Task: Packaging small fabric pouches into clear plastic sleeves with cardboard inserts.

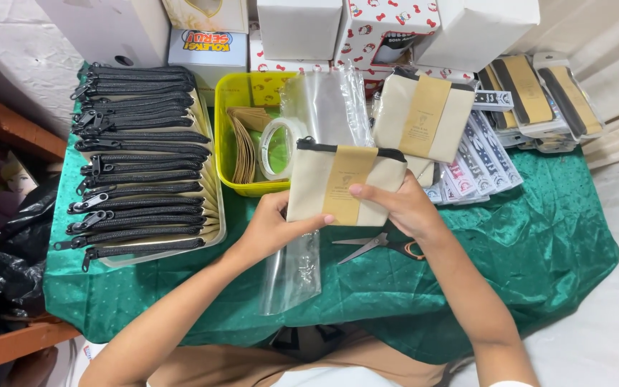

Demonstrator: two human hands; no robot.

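Note:
Both hands hold a cream fabric pouch (317,183) with a black zipper and a tan paper band around its middle, over the green cloth. My left hand (270,228) grips its lower left corner, thumb on the front. My right hand (404,204) grips the right side, thumb on the paper band. A clear plastic sleeve (294,269) hangs below the pouch under my left hand. Another banded pouch (424,116) leans against a stack just behind.
A tray (213,208) of several black-zippered pouches lies at left. A yellow bin (232,97) holds paper bands and a tape roll (275,147), with clear bags (327,104) beside it. Scissors (380,245) lie on the green cloth (539,236). Packaged pouches (539,93) and boxes (299,29) line the back.

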